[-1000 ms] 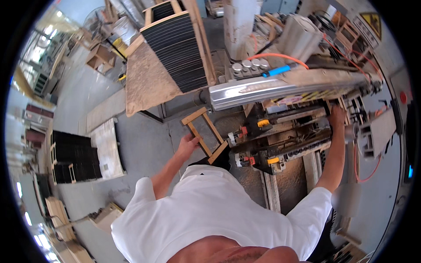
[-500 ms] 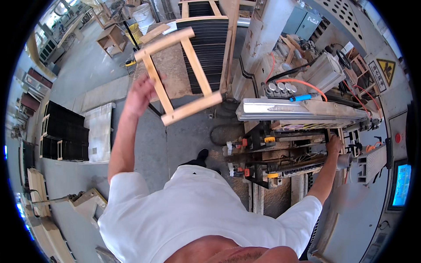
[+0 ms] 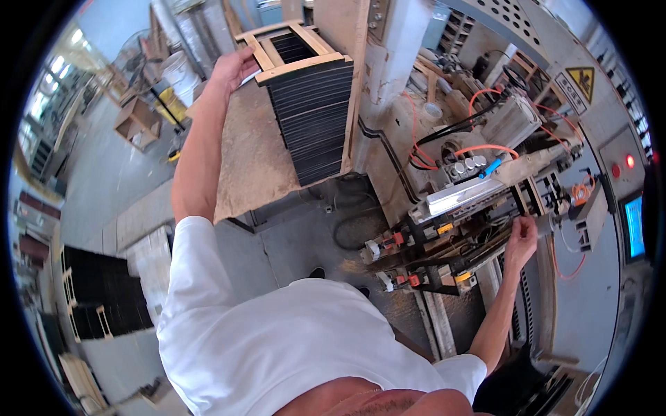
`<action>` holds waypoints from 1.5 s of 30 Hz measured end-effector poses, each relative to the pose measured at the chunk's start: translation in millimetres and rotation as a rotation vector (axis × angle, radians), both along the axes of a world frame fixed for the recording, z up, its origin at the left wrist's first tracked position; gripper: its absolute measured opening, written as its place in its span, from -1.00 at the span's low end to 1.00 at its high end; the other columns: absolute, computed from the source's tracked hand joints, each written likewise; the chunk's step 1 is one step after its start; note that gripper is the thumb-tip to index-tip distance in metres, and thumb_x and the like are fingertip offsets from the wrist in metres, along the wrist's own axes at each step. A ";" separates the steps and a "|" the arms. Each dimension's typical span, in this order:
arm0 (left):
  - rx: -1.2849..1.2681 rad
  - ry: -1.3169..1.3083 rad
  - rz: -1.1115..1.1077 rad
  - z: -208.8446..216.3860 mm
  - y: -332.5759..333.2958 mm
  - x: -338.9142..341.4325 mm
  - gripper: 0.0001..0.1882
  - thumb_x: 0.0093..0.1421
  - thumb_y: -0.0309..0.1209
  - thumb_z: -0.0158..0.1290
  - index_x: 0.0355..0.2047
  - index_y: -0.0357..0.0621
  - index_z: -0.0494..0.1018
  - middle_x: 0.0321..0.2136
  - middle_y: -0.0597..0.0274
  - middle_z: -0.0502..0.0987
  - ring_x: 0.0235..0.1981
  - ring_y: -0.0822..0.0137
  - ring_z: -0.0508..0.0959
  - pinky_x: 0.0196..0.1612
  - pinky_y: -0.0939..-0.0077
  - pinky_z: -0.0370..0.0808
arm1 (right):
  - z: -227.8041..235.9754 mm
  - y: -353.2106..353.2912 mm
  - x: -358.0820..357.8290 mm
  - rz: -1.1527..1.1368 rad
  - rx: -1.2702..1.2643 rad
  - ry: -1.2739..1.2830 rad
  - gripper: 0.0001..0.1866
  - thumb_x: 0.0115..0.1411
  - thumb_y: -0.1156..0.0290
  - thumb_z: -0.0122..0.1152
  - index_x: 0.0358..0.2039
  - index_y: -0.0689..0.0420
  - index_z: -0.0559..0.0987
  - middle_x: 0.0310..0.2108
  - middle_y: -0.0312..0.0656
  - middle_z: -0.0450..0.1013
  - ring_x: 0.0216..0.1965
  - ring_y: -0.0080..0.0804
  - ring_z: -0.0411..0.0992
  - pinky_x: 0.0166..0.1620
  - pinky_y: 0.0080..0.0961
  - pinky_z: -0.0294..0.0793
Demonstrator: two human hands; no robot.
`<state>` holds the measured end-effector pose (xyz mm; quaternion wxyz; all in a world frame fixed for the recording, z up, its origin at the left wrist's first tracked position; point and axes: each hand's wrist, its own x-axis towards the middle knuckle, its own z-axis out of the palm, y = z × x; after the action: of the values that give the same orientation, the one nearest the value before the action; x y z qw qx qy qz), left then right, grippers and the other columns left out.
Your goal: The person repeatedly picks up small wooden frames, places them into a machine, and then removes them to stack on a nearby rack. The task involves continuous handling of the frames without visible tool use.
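At the far end of my reach, my left hand [image 3: 234, 68] has its fingers on the left side of a pale wooden frame [image 3: 305, 67]. That frame lies flat on top of a tall stack of black-edged frames [image 3: 310, 114]. My right hand [image 3: 523, 238] is at the right end of the machine's clamp bars, its fingers drawn together. Whatever it may hold is too small to make out. Close above it, a pale wooden piece [image 3: 535, 197] sits in the machine [image 3: 458, 197].
A dusty brown board table [image 3: 257, 152] bears the stack. Orange hoses and a blue pen-like object [image 3: 490, 168] are on the machine. A control panel with a lit screen [image 3: 633, 227] stands at right. Another black stack [image 3: 104, 295] is on the floor at left.
My left hand has carried the wooden frame forward and laid it on the stack. My right hand has shifted slightly nearer to me, off the wooden piece. The view has turned.
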<state>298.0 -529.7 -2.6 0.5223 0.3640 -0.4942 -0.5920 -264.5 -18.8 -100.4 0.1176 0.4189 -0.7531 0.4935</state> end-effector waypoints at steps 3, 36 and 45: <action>0.041 -0.268 0.076 -9.8 -12.8 -29.8 -0.54 0.19 -0.15 0.18 -0.17 -0.37 0.47 -0.37 0.19 0.53 -0.44 0.44 0.51 -0.40 0.57 0.55 | -39.6 22.9 35.5 -0.033 -0.090 -0.178 -0.90 0.19 0.58 0.18 -0.28 0.30 0.51 -0.14 -0.13 0.51 -0.28 -0.55 0.44 -0.20 -0.60 0.45; 0.129 -0.426 -1.560 -225.8 554.0 -175.1 -0.76 0.31 -0.38 -0.03 -0.10 -0.27 0.45 -0.37 0.23 0.56 -0.42 0.49 0.54 -0.37 0.60 0.53 | 302.2 449.8 396.3 -1.368 0.843 0.177 -0.70 0.30 0.40 0.06 0.04 0.09 0.46 -0.06 -0.08 0.50 0.02 -0.24 0.47 0.12 -0.37 0.40; 0.153 -0.429 -1.489 -248.1 556.0 -183.4 -0.76 0.32 -0.38 -0.04 -0.09 -0.26 0.45 -0.37 0.25 0.55 -0.42 0.48 0.54 -0.39 0.60 0.52 | 301.6 438.2 402.7 -1.436 0.734 0.378 -0.65 0.31 0.29 0.08 0.09 0.00 0.49 0.00 -0.20 0.49 0.04 -0.35 0.46 0.14 -0.37 0.42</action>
<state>114.6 26.3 -250.7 -0.1464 0.0780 -0.6565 -0.7358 138.2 419.4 201.1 0.3845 -0.0763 -0.9181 -0.0577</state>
